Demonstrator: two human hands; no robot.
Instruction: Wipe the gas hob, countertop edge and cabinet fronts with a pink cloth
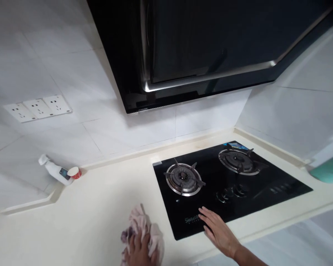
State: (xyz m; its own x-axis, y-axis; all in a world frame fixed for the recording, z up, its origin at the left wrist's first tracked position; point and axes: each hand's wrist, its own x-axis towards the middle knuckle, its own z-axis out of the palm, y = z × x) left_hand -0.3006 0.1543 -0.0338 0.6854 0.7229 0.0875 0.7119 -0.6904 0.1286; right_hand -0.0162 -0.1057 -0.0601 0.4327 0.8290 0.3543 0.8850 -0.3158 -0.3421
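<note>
A crumpled pale pink cloth (140, 220) with a purple pattern lies on the cream countertop (108, 210), left of the stove. My left hand (140, 251) grips it from above, fingers bent over the fabric and pressed toward the counter. Over the front edge of the black glass gas stove (208, 207) reaches my right hand (220, 232), empty, its fingers stretched out. Its fingertips are beside the brand lettering; whether they touch the glass I cannot tell. The left burner (184, 178) and the right burner (239, 160) carry dark metal pan supports.
A black range hood (211, 48) overhangs the stove. At the back left, a white spray bottle (55, 171) leans beside a red and white paper cup (74, 173). Wall sockets (39, 108) sit above them. Something green (329, 168) stands at the right edge.
</note>
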